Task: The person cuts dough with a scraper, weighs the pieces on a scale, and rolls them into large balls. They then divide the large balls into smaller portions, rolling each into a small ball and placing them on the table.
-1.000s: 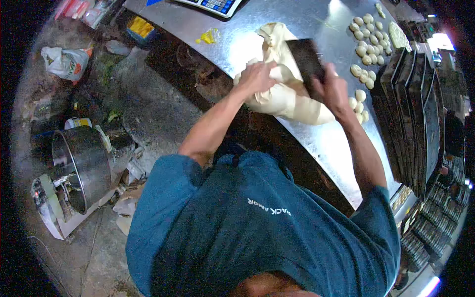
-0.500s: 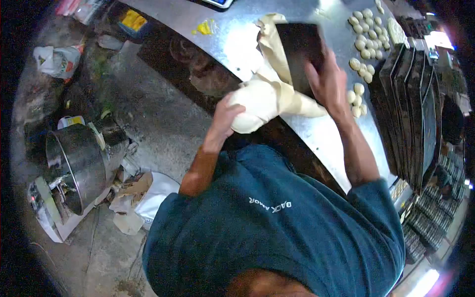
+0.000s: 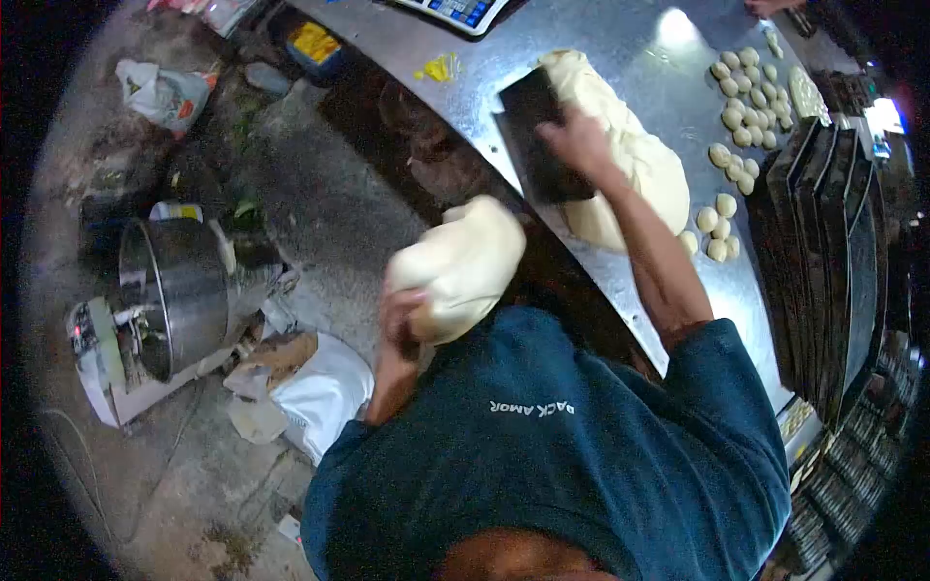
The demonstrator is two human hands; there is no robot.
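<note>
My left hand point(image 3: 402, 318) grips a large lump of pale dough point(image 3: 460, 266), held off the table's near edge in front of my shirt. On the metal table point(image 3: 630, 281) lies a long mass of dough point(image 3: 644, 160). My right hand point(image 3: 578, 145) holds a dark flat scraper point(image 3: 542, 136) by its upper side, against the left side of that mass. Part of the lump is blurred by motion.
Several small dough balls point(image 3: 741, 111) sit at the table's right, beside upright dark trays point(image 3: 823, 252). A scale point(image 3: 460, 12) stands at the far edge. A metal bowl point(image 3: 174, 295) and a white sack point(image 3: 325, 392) are at the left. Another person's hand point(image 3: 770, 6) shows top right.
The lump in my left hand has come away from the table dough and moved down toward me. My right hand and the scraper have shifted left. The view has turned slightly.
</note>
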